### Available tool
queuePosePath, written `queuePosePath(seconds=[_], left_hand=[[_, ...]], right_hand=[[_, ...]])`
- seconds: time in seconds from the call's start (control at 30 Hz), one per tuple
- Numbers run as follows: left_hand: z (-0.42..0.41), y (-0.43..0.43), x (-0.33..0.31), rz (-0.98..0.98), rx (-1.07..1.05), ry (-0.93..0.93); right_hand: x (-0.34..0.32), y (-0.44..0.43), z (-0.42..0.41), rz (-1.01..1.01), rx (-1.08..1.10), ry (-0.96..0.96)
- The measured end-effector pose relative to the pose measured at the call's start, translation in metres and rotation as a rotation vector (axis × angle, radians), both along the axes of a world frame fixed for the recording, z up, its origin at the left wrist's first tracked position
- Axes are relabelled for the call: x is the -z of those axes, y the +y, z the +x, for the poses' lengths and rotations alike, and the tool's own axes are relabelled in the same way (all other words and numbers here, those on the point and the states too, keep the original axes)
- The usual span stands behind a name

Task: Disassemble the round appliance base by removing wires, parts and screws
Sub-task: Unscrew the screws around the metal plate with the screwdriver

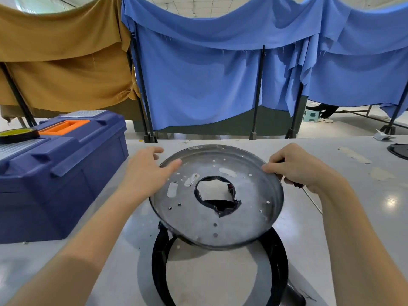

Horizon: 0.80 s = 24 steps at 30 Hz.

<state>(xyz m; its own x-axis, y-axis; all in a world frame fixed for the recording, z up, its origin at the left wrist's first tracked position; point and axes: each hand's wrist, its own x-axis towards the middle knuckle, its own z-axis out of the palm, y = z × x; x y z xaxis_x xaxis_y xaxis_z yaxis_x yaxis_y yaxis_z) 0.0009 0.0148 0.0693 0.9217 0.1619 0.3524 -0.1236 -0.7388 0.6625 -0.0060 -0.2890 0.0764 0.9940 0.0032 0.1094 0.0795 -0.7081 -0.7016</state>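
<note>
Black plastic ring [159, 268] sits at the counter's [379, 206] near edge. Above, my left grip [145, 173] pinches the tilted round grey metal base [220, 228]; my right grip [295, 166], curled round a thin screwdriver [312, 202], may lose it.

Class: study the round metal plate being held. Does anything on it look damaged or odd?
Yes. The round grey metal plate, held tilted by the left hand and right hand, has a centre hole with a ragged, torn-looking lower edge instead of a clean circle.
</note>
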Motion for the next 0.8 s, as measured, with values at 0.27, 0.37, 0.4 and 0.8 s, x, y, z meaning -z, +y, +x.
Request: queuePosePath(seconds=[0.27, 0.37, 0.4, 0.8], left_hand=[[-0.01, -0.024, 0.016, -0.128, -0.236, 0.081], [-0.005, -0.023, 0.024, -0.371, -0.181, 0.269], [-0.005, -0.021, 0.027, -0.447, -0.157, 0.306], [0.007, 0.017, 0.054, -0.586, -0.26, 0.194]], right_hand=[[0.013, 0.022, 0.017, 0.038, 0.278, -0.164], [0.019, 0.032, 0.02, 0.083, 0.316, -0.175], [0.02, 0.035, 0.021, 0.088, 0.319, -0.169], [0.028, 0.054, 0.019, 0.038, -0.098, -0.049]])
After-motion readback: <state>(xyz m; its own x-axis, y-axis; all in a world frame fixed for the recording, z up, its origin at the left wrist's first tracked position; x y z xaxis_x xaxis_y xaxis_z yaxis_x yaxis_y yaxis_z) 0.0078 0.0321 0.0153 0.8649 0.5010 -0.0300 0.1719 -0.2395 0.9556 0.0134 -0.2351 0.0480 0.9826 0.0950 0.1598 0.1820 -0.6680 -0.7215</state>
